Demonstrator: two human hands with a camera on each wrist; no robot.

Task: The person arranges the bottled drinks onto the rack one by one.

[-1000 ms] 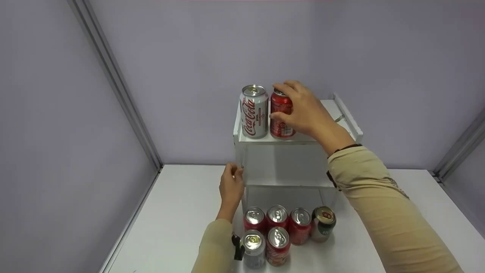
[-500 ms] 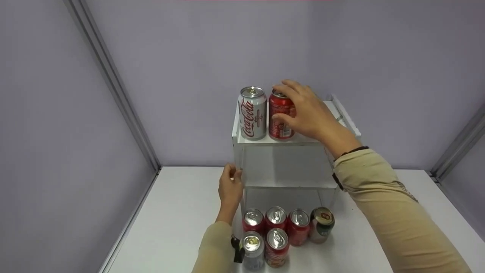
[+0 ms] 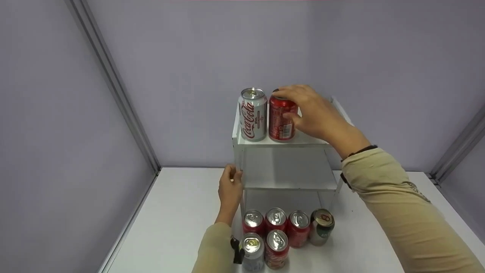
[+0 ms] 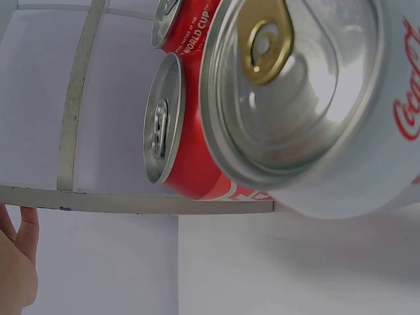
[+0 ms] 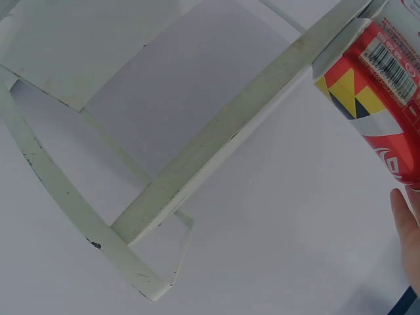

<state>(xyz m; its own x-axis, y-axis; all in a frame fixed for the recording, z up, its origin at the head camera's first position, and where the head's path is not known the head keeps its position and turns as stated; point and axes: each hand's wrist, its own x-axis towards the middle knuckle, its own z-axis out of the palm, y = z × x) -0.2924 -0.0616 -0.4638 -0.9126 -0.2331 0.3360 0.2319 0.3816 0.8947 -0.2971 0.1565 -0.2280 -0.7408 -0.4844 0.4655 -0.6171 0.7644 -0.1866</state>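
Note:
A white metal shelf rack (image 3: 286, 144) carries two upright cans on its top tier. The silver Coca-Cola can (image 3: 252, 117) stands at the left. Close beside it is a red can (image 3: 281, 121), under my right hand (image 3: 314, 110). That hand's fingers arch over the can's lid, while its thumb lies loosely by the can's front right side. In the right wrist view, the hand's fingers show at the edge beside the red can (image 5: 387, 125). My left hand (image 3: 230, 187), its fingers bent, pinches the rack's left post. The left wrist view shows those fingertips (image 4: 27, 226) at the post's edge.
Several red cans (image 3: 298, 227), a silver can (image 3: 252, 252) and a dark green and gold can (image 3: 322, 227) stand on the white table (image 3: 178, 212) before the rack's lowest level. The middle shelf (image 3: 288, 170) lies between. Grey walls (image 3: 208, 57) enclose the table.
My right hand has loosened on the red can, its thumb sliding rightward off the can's front. Both upper cans stay standing. The left hand keeps its place at the post.

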